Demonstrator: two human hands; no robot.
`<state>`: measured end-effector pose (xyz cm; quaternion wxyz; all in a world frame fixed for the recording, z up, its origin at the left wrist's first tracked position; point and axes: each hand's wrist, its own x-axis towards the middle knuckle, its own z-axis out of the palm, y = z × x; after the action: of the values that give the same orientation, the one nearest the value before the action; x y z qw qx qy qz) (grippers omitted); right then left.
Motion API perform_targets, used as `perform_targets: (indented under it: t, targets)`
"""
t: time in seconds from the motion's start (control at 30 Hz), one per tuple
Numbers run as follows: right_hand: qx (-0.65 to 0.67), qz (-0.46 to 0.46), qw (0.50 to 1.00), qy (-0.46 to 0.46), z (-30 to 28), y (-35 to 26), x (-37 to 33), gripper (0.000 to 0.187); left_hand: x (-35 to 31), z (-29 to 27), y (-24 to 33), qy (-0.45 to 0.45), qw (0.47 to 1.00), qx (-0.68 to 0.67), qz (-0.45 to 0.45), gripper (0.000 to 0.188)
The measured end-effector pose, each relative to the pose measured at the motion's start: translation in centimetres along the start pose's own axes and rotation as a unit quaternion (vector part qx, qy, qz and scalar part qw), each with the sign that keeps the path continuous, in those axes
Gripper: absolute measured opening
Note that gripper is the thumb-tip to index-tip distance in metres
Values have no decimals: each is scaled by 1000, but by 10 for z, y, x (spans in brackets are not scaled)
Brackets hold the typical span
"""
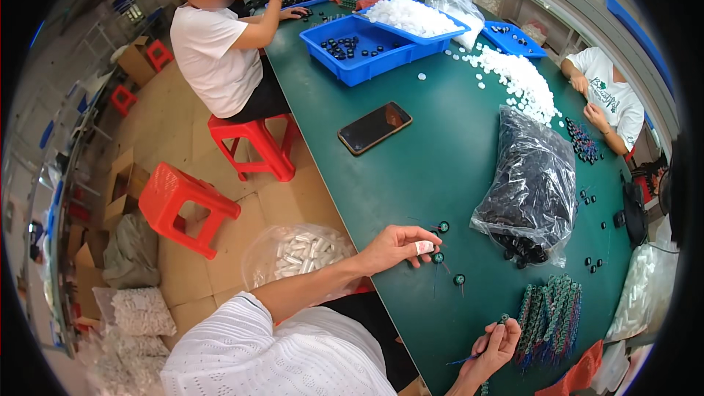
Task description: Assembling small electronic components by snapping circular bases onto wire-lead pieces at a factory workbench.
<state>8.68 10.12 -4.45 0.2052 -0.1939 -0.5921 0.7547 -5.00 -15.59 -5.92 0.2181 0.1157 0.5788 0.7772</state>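
My left hand (402,246) is over the green tabletop, a white bandage round one finger. Its fingers are loosely bent, the thumb apart, and their tips are beside a small round black part (438,257) with thin wires. Two similar parts lie close by, a farther one (444,226) and a nearer one (459,279). Lower right, my right hand (496,346) pinches a small round green circuit board (504,318); dark blue wires trail out of the hand. Just right of it lies a stack of green circuit boards (546,319) with coloured wires.
A clear bag of black parts (532,176) lies right of centre, a phone (375,127) farther left. Blue trays (345,66) and a spill of white caps (513,81) are behind. Co-workers sit at the far left and right. Red stools (183,202) stand left of the table.
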Motion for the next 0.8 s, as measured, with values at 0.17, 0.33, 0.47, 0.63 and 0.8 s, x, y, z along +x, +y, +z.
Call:
perform_targets:
  t: [0.17,0.33,0.47,0.63,0.8]
  targets:
    - [0,0,1000,2,1,-2,0,13,-1,2,1,0,1000,1,6,25]
    - [-1,1,1000,3,0,-1,0,13,-1,2,1,3,1000,0,9,24]
    - [5,-1,1000,6,-1,1,1,13,-1,2,-1,0,1000,1,7,24]
    - [4,-1,1000,1,0,0,1,14,-1,1,0,2,1000,-1,12,23]
    - [9,-4,1000,1,0,-1,1,15,-1,3,1,10,1000,3,4,23]
